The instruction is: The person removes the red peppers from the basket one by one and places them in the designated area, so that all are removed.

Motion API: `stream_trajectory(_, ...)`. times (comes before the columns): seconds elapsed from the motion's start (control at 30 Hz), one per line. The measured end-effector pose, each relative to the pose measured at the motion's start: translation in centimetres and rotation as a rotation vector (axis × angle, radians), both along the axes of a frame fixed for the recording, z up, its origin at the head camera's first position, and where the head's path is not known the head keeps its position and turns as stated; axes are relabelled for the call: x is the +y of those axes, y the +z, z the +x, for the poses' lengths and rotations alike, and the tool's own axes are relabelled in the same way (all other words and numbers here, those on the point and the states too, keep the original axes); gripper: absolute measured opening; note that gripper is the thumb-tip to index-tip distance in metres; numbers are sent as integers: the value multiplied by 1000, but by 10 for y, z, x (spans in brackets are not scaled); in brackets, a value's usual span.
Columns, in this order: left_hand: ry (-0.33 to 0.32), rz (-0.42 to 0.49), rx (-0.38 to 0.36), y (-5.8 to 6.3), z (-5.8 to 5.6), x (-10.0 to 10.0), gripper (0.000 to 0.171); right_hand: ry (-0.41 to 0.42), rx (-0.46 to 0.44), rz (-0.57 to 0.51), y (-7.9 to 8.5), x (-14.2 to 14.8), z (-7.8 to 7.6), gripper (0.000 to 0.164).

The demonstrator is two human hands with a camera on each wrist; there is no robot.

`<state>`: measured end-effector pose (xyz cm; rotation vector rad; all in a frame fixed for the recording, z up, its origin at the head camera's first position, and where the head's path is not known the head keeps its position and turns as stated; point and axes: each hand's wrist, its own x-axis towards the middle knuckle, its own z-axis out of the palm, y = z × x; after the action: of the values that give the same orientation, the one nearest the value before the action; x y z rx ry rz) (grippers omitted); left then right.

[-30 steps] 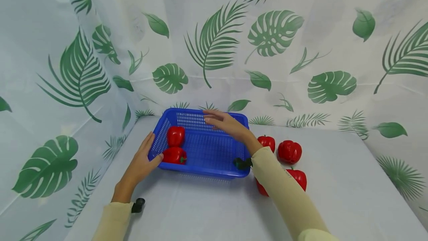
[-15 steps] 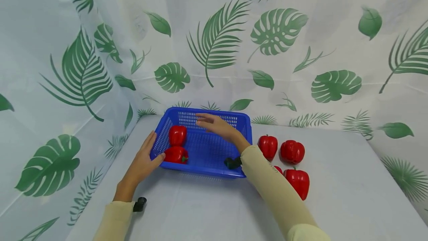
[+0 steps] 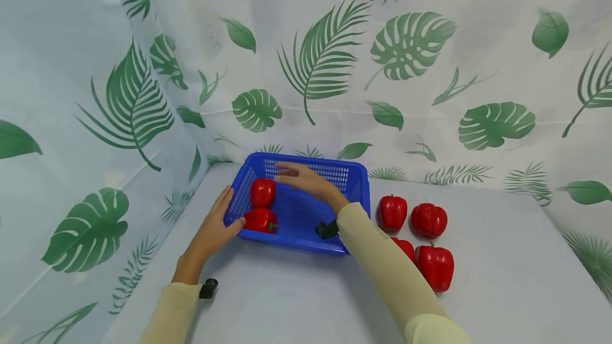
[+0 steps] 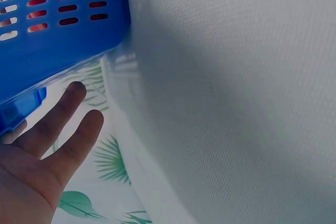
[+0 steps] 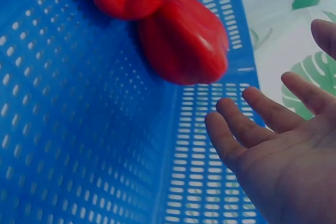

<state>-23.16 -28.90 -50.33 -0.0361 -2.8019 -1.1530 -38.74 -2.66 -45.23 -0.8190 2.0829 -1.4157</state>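
A blue perforated plastic basket (image 3: 301, 246) stands on the white table. Two red bell peppers lie along its left side: the rear pepper (image 3: 263, 192) and the front pepper (image 3: 260, 221), whose green stem points right. My left hand (image 3: 213, 233) is at the basket's left front corner, thumb by the rim, fingers stretched along the outer side. In the left wrist view those fingers (image 4: 73, 145) look straight and spread. Over the basket hovers my right hand (image 3: 306, 180), holding nothing. The right wrist view shows its fingers (image 5: 273, 109) extended, apart from the peppers (image 5: 184, 40).
Several more red bell peppers stand on the table to the right of the basket, among them a rear one (image 3: 393, 213), one beside it (image 3: 428, 220) and a front one (image 3: 435, 267). My right sleeve (image 3: 382, 264) partly covers another. Leaf-printed cloth (image 3: 325, 68) hangs behind and at left.
My right hand has moved left over the basket toward the peppers inside, uncovering more of the peppers on the table. The left hand keeps its place at the basket. The head view has shifted slightly.
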Motion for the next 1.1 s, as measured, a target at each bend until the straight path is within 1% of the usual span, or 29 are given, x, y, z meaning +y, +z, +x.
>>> stream_trajectory(0.2, 17, 3, -15, -4, 2, 3, 90, 14, 4, 56, -15, -12, 0, 71)
stream_trajectory(0.4, 19, 5, -14, -2, 5, 2, 89, 19, -21, 58, -29, -26, -3, 71)
stream_trajectory(0.63, 11, 2, 5, 2, 3, 2, 88, -6, -39, 64, -34, -38, -5, 74)
stream_trajectory(0.8, 5, 2, 7, 1, 1, 1, 89, 16, -48, 89, -38, -42, -5, 73)
stream_trajectory(0.93, -2, 2, 14, 0, 0, 1, 89, 26, -35, 95, -41, -46, -5, 73)
stream_trajectory(1.1, 3, -4, 15, -2, -1, 0, 89, 18, -12, 152, -43, -50, -7, 76)
